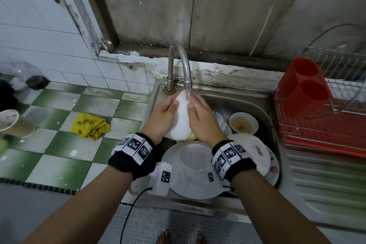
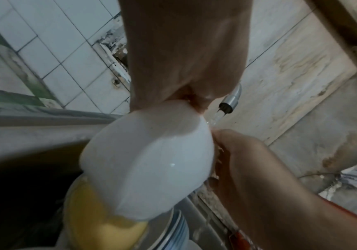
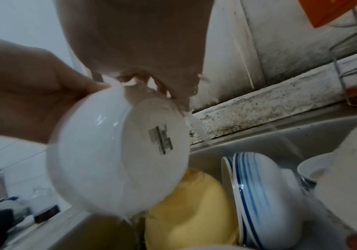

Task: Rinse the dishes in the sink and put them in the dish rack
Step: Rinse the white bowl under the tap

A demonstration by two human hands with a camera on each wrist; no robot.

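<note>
Both hands hold a white bowl point(image 1: 181, 123) tilted under the running faucet point(image 1: 181, 61) over the steel sink point(image 1: 237, 94). My left hand point(image 1: 164, 113) grips its left side, thumb on the wall. On the right, my right hand point(image 1: 201, 118) curls its fingers on the bowl near the spout. In the right wrist view the bowl point(image 3: 109, 152) shows its foot ring, with water running off the lower edge. The left wrist view shows the bowl's point(image 2: 147, 160) outer wall. The wire dish rack point(image 1: 326, 121) on a red tray stands right of the sink.
Below my hands the sink holds an upturned white bowl on a plate point(image 1: 190, 174), another white plate point(image 1: 251, 150), blue-striped plates point(image 3: 258, 186), a yellow item point(image 3: 186, 211) and a small bowl of yellowish liquid point(image 1: 244, 123). A red cutlery holder point(image 1: 305, 83) sits in the rack. A yellow cloth point(image 1: 90, 125) lies on the left counter.
</note>
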